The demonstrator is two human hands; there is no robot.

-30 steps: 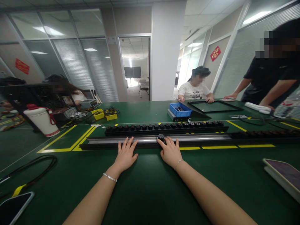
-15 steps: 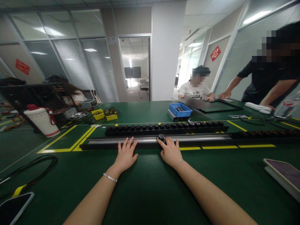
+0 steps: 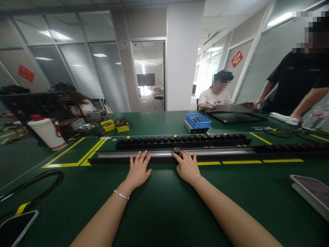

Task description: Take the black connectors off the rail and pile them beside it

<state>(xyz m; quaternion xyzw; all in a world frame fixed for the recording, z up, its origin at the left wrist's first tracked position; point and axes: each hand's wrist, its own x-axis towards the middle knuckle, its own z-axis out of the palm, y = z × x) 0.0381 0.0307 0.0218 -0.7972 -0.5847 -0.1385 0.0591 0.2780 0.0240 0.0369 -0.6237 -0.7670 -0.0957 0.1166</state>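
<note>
A long black rail with a shiny metal channel [image 3: 218, 151] lies across the table in front of me. My left hand [image 3: 138, 171] rests with spread fingers, their tips at the channel left of the middle. A small black round-topped part [image 3: 176, 151] sits in the channel. Against it lies a fingertip of my right hand [image 3: 187, 166]; the other fingers stretch forward, apart, onto the rail. Neither hand is closed around anything I can see. Behind this rail stands a second black rail [image 3: 159, 145] carrying a row of similar black parts.
A blue bin [image 3: 197, 120] with small pieces stands beyond the rails. Left are a white cup [image 3: 46, 132], yellow trays [image 3: 122, 128] and a cable loop [image 3: 43, 175]. Phone-like slabs lie at both near sides. At the right, two people handle a dark panel [image 3: 235, 116].
My hands and the black part on the rail stay in place. Across the table, the standing person has leaned back to the right and the dark panel has shifted.
</note>
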